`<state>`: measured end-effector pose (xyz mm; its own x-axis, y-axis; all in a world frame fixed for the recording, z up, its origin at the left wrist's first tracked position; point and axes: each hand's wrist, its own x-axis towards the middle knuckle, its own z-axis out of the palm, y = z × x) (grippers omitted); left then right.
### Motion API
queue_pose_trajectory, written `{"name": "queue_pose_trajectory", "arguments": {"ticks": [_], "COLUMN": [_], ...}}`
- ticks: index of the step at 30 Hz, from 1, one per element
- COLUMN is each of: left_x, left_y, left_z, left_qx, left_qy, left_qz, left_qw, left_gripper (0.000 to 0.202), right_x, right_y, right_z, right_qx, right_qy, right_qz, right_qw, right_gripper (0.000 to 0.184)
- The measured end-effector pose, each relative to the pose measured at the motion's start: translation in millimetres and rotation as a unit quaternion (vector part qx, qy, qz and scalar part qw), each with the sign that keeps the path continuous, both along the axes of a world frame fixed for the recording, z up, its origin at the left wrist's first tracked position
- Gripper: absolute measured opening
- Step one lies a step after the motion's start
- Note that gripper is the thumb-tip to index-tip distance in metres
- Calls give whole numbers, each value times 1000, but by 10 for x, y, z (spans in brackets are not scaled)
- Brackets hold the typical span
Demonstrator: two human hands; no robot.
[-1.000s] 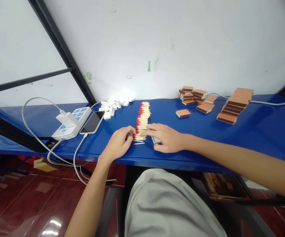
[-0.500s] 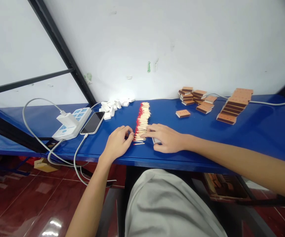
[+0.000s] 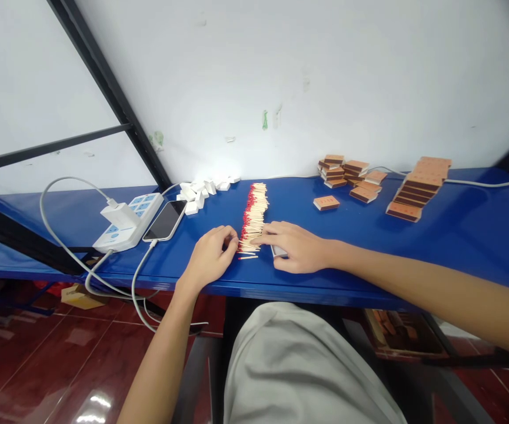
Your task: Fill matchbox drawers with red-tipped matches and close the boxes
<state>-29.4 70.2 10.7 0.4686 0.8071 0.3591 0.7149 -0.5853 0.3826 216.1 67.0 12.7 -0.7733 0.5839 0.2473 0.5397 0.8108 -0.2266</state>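
Here, right hand on matches, edge near

Near bench front edge, pale thing mostly covered by right hand — kind not discernible; matchbox print too small to be read.

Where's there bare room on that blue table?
Bare blue lies between the match row and the lone matchbox, and in front of the matchbox stacks. Crowded around the left hand, right hand, phone and power strip.

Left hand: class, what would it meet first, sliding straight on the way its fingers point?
Most likely the near end of the row of matches, right beside the left hand; depth is unclear.
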Motion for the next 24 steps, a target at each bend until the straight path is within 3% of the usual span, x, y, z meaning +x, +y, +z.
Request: {"name": "queue_pose_trajectory", "arguments": {"ticks": [16, 24], "left_x": [4, 36], "left_y": [-18, -42], "left_z": [6, 19], "left_qx": [-18, 5], "left_qy": [-25, -17], "left_qz": [-23, 22], "left_qw": [999, 1000], "left_gripper": [15, 12], "right_x": [6, 12], "right_y": [2, -4], "right_z": [-11, -31], "right_qx": [2, 9], "right_qy": [11, 31], "right_qz": [3, 15], "right_qw": [1000, 999], "right_gripper": [56, 54]}}
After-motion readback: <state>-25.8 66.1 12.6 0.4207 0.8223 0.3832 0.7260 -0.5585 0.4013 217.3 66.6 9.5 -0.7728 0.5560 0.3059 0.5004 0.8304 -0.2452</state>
